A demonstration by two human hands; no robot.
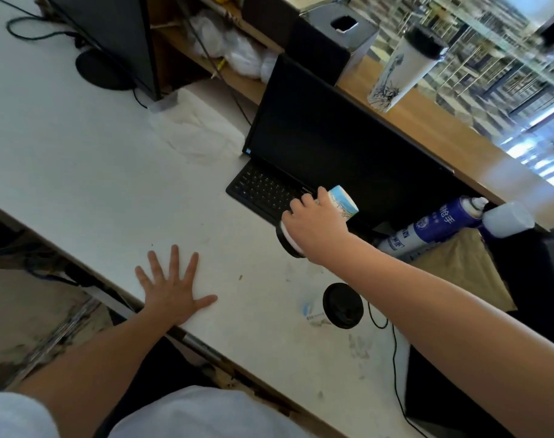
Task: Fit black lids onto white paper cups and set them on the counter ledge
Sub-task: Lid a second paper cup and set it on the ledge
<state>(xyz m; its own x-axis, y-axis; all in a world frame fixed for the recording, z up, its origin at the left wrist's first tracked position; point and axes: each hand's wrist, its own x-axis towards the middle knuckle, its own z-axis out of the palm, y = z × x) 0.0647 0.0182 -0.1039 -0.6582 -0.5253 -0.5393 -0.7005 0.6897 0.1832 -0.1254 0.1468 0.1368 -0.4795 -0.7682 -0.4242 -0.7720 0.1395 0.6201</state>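
My right hand (313, 221) grips a white paper cup (342, 202) with a black lid at its near end, held tilted above the keyboard and in front of the monitor. A second lidded cup (340, 306) stands on the white desk near my right forearm, its black lid facing up. A third lidded white cup (402, 69) with dark drawings stands on the wooden counter ledge (433, 128) behind the monitor. My left hand (173, 287) lies flat on the desk with fingers spread, holding nothing.
A black monitor (332, 140) and keyboard (266, 188) sit between the desk and the ledge. Another monitor stands at the far left (111, 36). A blue spray can (427, 226) lies at the right. A metal box (338, 30) sits on the ledge.
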